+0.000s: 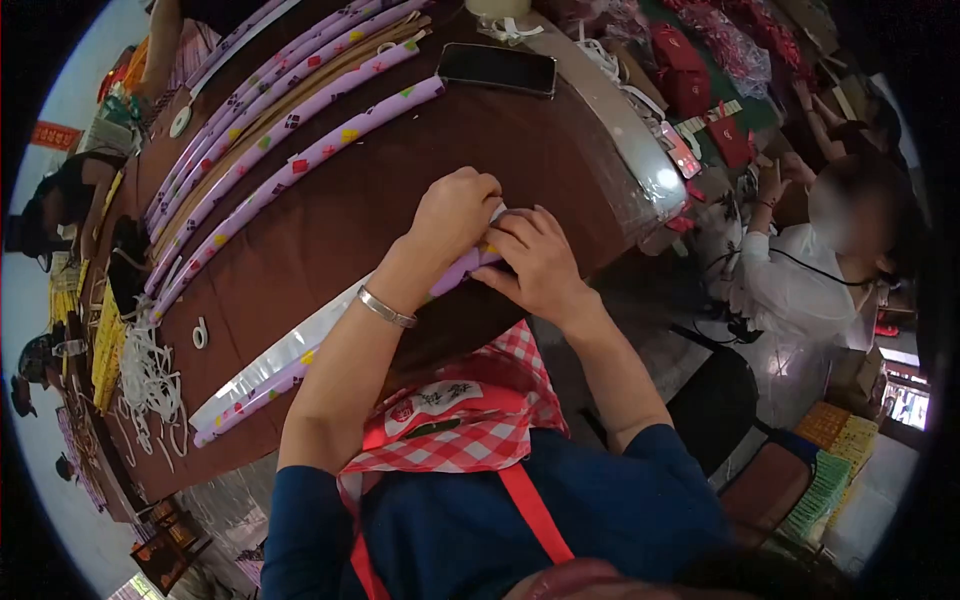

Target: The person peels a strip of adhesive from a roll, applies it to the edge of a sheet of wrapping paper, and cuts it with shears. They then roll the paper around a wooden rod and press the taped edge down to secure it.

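A long lilac patterned strip [280, 382], partly rolled and showing a silvery-white inner side, lies slantwise along the near edge of the brown-covered table [380, 190]. My left hand [455, 212] has its fingers curled in at the strip's right end, where a small bit of white shows. Close against it, my right hand [532, 255] wraps its fingers and thumb around the same end. My left forearm crosses over the strip and hides its middle part. What the left fingertips pinch is partly covered by the hand.
Several finished-looking lilac rolls [300, 160] lie at the back left. A phone [497, 69], a tape roll [200, 333], white strips [150, 375] and clear plastic sheets [635, 150] are on the table. A person in white [800, 265] sits at right, near a dark chair [710, 400].
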`<state>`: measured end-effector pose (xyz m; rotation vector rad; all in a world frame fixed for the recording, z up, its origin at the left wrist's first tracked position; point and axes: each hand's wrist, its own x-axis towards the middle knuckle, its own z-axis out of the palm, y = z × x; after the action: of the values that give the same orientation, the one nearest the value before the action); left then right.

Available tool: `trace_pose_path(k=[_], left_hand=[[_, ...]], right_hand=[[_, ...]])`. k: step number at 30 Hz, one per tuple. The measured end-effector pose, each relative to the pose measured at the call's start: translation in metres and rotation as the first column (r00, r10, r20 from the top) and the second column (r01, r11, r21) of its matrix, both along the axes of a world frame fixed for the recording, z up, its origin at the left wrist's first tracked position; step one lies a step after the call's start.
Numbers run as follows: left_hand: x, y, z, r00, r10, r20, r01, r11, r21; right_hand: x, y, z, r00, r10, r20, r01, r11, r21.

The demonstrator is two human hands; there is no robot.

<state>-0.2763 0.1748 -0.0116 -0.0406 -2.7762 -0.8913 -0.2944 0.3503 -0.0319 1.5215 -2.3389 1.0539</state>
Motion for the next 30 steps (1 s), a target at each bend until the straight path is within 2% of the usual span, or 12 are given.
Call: trace_pose_path(k=[3, 9, 13, 18, 26, 28, 30], left_hand=[[-0.002, -0.001, -0.003, 1.000, -0.018, -0.006, 0.018, 0.999, -0.026], [-0.006, -0.003, -0.009, 1.000, -0.003, -0.029, 0.001, 0.998, -0.063], [-0.004, -0.003, -0.001, 1.000, -0.030, 0.003, 0.030, 0.999, -0.013], [-0.004, -0.002, -0.001, 1.000, -0.027, 0.004, 0.027, 1.000, -0.010], [-0.006, -0.002, -0.002, 0.998, -0.063, 0.004, 0.063, 0.991, -0.114], [-0.005, 0.000, -0.001, 1.000, -0.025, 0.003, 0.025, 0.992, -0.122], [-0.005, -0.004, -0.006, 0.998, -0.050, -0.022, 0.048, 0.996, -0.079]], right_hand=[[-0.002, 0.001, 0.000, 0.999, 0.028, -0.028, -0.029, 0.999, -0.043], [0.000, 0.001, -0.002, 0.999, -0.011, -0.041, 0.011, 1.000, -0.011], [0.000, 0.000, -0.005, 1.000, -0.010, -0.026, 0.009, 0.999, -0.041], [0.000, 0.002, -0.002, 1.000, -0.011, -0.017, 0.011, 1.000, 0.005], [0.000, 0.003, -0.001, 0.999, -0.008, -0.034, 0.008, 1.000, -0.002], [-0.001, 0.001, 0.000, 1.000, 0.003, -0.030, -0.003, 1.000, -0.003], [0.000, 0.001, 0.003, 1.000, -0.004, -0.022, 0.004, 1.000, 0.000]])
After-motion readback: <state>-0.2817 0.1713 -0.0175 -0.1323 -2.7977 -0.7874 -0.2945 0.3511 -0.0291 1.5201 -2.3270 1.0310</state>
